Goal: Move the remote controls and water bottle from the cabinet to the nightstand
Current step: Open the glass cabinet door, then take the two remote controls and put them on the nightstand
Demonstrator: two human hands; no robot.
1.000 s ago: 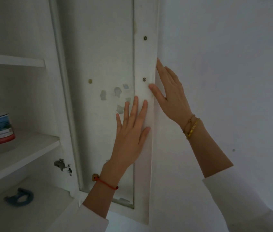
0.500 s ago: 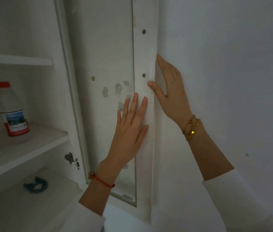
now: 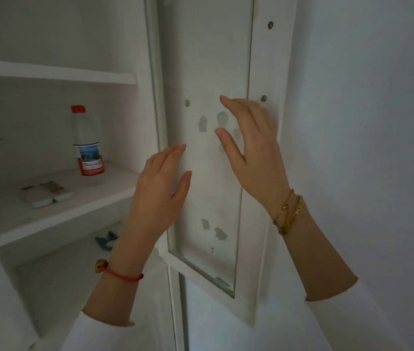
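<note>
Both hands are raised, empty, fingers spread, before the open white cabinet door (image 3: 226, 72): the left hand (image 3: 161, 188) lower, the right hand (image 3: 254, 148) higher. Left of them, on the white shelf (image 3: 114, 183), stands a clear red-capped water bottle (image 3: 87, 143) (upright), with flat white remote controls (image 3: 46, 193) lying beside it.

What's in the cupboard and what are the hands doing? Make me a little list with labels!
door: cupboard door open
middle shelf: water bottle with red cap, standing; remote controls lying left of it
lower shelf: small blue thing, partly hidden
left hand: open, empty, in front of the door
right hand: open, empty, in front of the door
</note>
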